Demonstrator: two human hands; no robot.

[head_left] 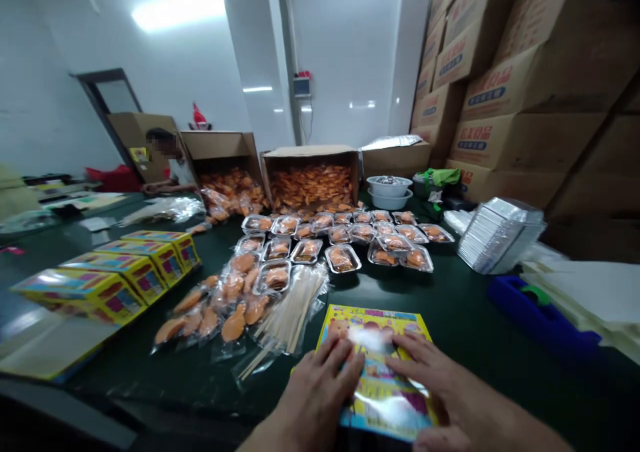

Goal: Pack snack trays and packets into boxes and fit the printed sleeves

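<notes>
A brightly printed yellow carton [383, 372] lies on the dark green table in front of me, light glaring off its glossy face. My left hand [325, 385] rests on its left side, fingers stretched over the print. From the right, my right hand [440, 379] reaches over the carton with its fingers spread on the surface and its thumb low near the edge. Just beyond my left hand are thin wooden sticks [295, 309] in clear plastic and wrapped orange spoon-shaped pieces [234, 322]. Behind these stand foil trays [343, 259] holding similar orange pieces.
Assembled yellow boxes [100, 285] line the left side. Open cardboard boxes [310, 151] of wrapped orange pieces stand at the back, beside white bowls [390, 199]. Stacked foil trays [500, 235] and a blue tape dispenser [543, 319] are right. A person [175, 172] sits far left.
</notes>
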